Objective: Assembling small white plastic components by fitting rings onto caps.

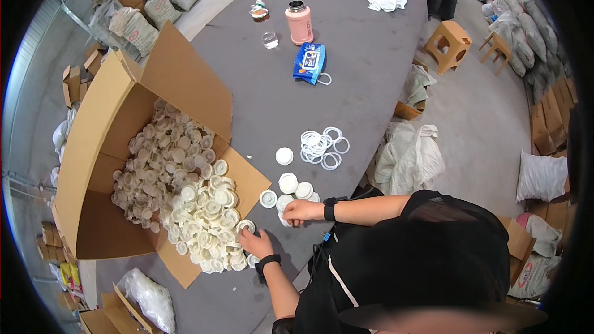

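My left hand (255,244) reaches to the near edge of a heap of white plastic caps (207,216), its fingers closed on the rim of one round white cap (245,225). A short way to the right, my right hand (302,211) is closed, thumb and fingertips together, on a white cap (284,219) that they partly hide. Just beyond it lie several loose white caps (288,182) in a small group. One more cap (268,198) rests between the heap and that group, showing its ringed inner side.
A big cardboard box (93,167) lies tipped on its side, caps spilling over its flap. White rings (317,147) are piled beyond the loose caps. Farther off stand a pink bottle (299,23), a blue wipes pack (309,63) and a clear cup (270,40). The table's curved edge runs along my right.
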Demonstrator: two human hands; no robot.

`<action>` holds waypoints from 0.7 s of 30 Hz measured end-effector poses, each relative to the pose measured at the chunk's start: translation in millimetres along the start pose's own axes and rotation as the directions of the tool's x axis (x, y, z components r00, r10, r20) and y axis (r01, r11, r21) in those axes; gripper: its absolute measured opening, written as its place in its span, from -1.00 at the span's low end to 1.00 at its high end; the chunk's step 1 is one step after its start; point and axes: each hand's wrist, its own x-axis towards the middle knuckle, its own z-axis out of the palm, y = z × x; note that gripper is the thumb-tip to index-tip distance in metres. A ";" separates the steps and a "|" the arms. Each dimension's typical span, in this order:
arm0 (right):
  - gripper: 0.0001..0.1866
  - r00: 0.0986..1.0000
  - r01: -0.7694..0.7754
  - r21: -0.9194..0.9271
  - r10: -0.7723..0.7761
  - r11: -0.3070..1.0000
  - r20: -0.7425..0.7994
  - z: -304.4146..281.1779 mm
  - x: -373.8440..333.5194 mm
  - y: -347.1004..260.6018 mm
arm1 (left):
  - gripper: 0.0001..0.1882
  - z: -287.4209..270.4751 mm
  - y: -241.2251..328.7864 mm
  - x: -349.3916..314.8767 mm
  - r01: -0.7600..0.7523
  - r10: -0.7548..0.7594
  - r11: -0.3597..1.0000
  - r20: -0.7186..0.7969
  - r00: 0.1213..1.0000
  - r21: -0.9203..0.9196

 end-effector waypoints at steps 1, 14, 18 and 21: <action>-0.68 0.999 0.018 0.068 -0.015 0.998 -0.049 1.1 1.9 -2.3 | -0.71 -0.5 -7.7 0.5 0.011 -0.021 0.990 0.068 0.997 0.144; -0.60 0.956 0.197 0.540 -0.037 0.818 -0.292 -43.0 -7.4 -12.8 | -0.83 32.1 90.7 30.9 0.635 -0.101 0.208 0.629 0.770 -0.744; -0.73 0.882 0.236 0.557 0.065 0.796 -0.467 -87.6 -24.9 -0.6 | -0.82 81.6 135.2 52.7 0.683 0.003 0.455 0.768 0.640 -0.571; -0.79 0.818 0.293 0.578 0.113 0.761 -0.564 -116.1 -47.5 7.7 | -0.79 142.1 153.5 68.5 0.414 0.115 0.682 0.647 0.754 -0.603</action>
